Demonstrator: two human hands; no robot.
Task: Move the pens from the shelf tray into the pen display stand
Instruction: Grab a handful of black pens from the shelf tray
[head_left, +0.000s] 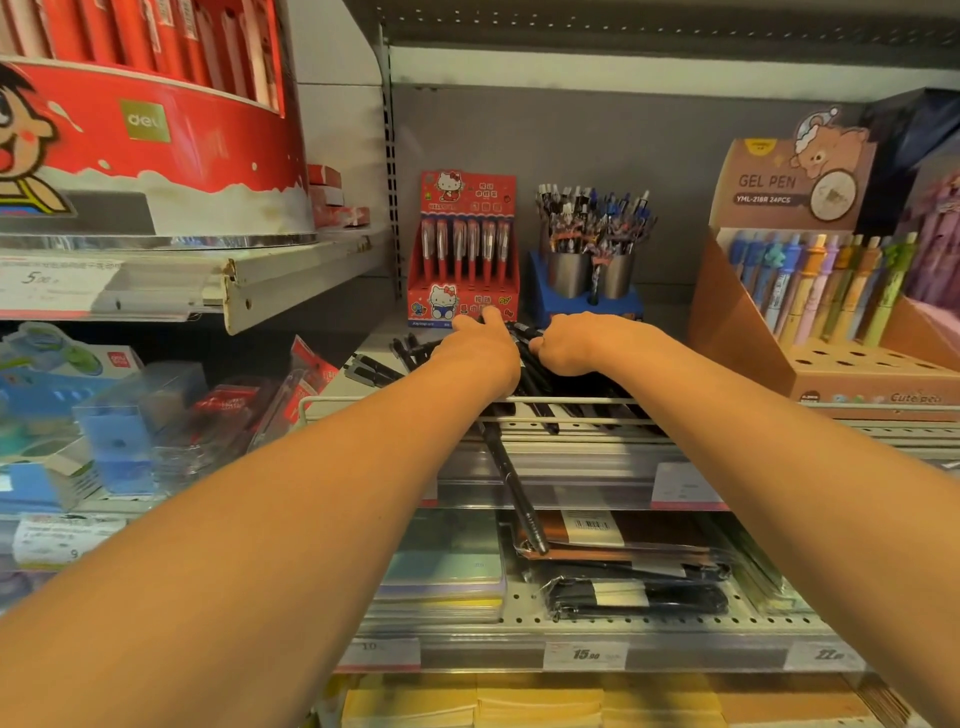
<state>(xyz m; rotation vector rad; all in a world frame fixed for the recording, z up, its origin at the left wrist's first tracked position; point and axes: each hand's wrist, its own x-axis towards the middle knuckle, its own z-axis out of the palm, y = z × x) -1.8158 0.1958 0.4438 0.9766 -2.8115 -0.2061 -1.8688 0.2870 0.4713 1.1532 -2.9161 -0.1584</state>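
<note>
Head view looks down two bare forearms reaching into a shop shelf (571, 415) with a wire rail along its front edge. Largest on view is a round red display drum (156, 145) on the higher shelf to the left. At the right stands a brown gel pen box (810, 291) holding pastel pens upright, with rows of holes in its front step. At the back sits a red pen display stand (464, 249) with a cartoon cat on it and a row of red pens in its upper tier. Beside it, a blue holder (589, 291) carries two metal cups crowded with pens.

Left hand (480, 345) lies over a heap of black pens (530, 374) on the shelf just in front of the red stand, fingers reaching forward across them. Right hand (574, 345) has its grip curled round the same heap from the other side, the two hands close together. More black pens lie loose to the left of the hands, and one black pen (511, 483) pokes out under the rail, slanting down toward the shelf below
</note>
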